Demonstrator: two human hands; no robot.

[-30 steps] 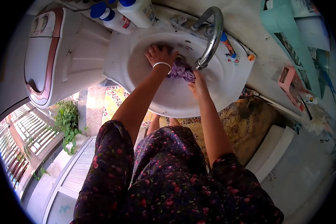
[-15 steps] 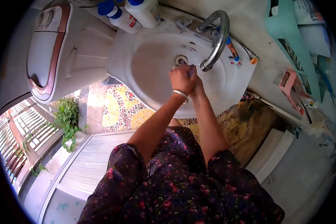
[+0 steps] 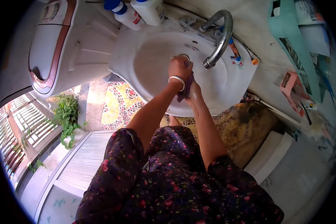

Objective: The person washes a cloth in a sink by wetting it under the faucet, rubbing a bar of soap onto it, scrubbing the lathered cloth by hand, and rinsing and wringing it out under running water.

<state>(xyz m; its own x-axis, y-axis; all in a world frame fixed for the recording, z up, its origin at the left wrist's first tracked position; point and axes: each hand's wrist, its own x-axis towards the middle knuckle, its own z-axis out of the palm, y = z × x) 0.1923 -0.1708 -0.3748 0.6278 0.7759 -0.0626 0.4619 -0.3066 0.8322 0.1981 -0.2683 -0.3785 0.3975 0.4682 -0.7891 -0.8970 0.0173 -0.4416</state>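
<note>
Over the white washbasin, both my hands are on a small, bunched purple cloth. My left hand, with a pale bangle at its wrist, is closed around the cloth's upper part near the drain. Lower down and to the right, my right hand is against the cloth's other end; its fingers are mostly hidden behind the cloth, but they appear closed on it. A whitish wet patch shows on that hand. The curved chrome faucet stands to the right of my hands, with no water visibly running.
White bottles with blue caps stand at the basin's back left, beside a washing machine. An orange-and-blue tube lies on the right rim. On the right wall hang a green rack and a pink holder.
My hands have drawn apart along the cloth, the right one moving down toward the basin's front edge. More of the purple cloth now shows. The view has shifted slightly.
</note>
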